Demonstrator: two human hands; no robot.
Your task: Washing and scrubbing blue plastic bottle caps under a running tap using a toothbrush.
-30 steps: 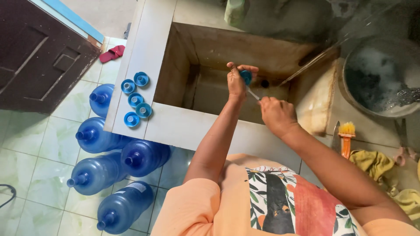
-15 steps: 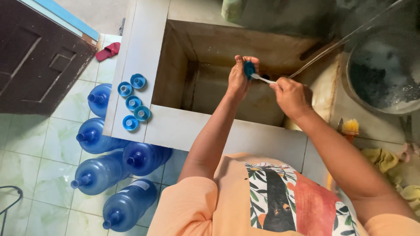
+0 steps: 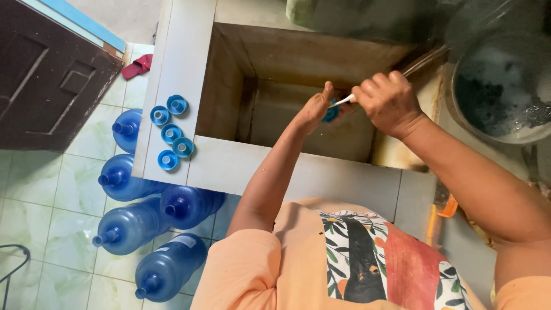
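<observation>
Head view, looking straight down: a small blue cap [image 3: 331, 112] sits in the left hand [image 3: 314, 109], held out over the deep tiled basin [image 3: 252, 69]. The fingers of that hand curl round the cap, thumb raised, so only a sliver of blue shows past the palm. The right hand [image 3: 387, 100] is closed in a fist around a thin white handle [image 3: 343, 101], probably a small brush, though the working end is hidden behind the cap and I can't tell for sure. The tip of the handle meets the cap, and the two hands sit just beside each other above the basin's far right corner.

On the white tiled ledge [image 3: 172, 51] to the left of the basin lie five more blue caps [image 3: 171, 133], clustered close together, open sides up. Below the ledge, on the pale green floor tiles [image 3: 51, 201], five large blue water jugs [image 3: 129, 227] lie on their sides, necks pointing left. A dark wooden door [image 3: 46, 74] stands at the far left, with a red slipper [image 3: 138, 66] near its corner. To the right of the basin sits a round metal tub [image 3: 499, 86] holding dark, sudsy water. The person wears an orange shirt [image 3: 275, 270] with a leafy print.
</observation>
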